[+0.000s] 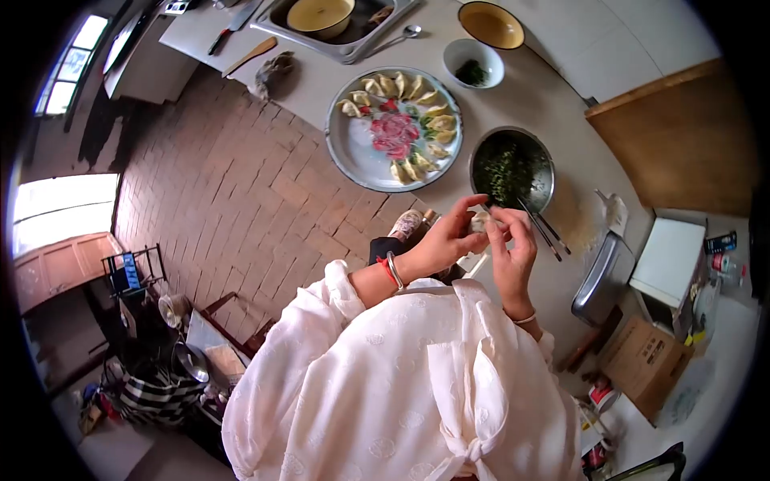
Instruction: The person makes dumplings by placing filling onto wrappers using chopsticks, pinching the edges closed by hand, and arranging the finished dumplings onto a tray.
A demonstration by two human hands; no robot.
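My left hand (449,240), with a silver bangle and red string at the wrist, closes its fingers on the near side of a dumpling (480,222). From the other side my right hand (513,244) pinches the same dumpling, whose edges are partly hidden by the fingers. Just beyond my hands stands a metal bowl (541,148) of chopped green filling (504,172), with a pair of chopsticks (545,232) leaning out over its rim. Farther off, a round enamel tray (353,152) with a flower print carries several folded dumplings (439,123) arranged along its edge.
Behind the tray are a white bowl (451,66) with some greens, a yellow bowl (491,26), a spoon (411,32) and a metal sink (349,54). A wooden spatula (250,56) and knife (233,28) lie at the left. A metal lidded box (603,279) stands at right.
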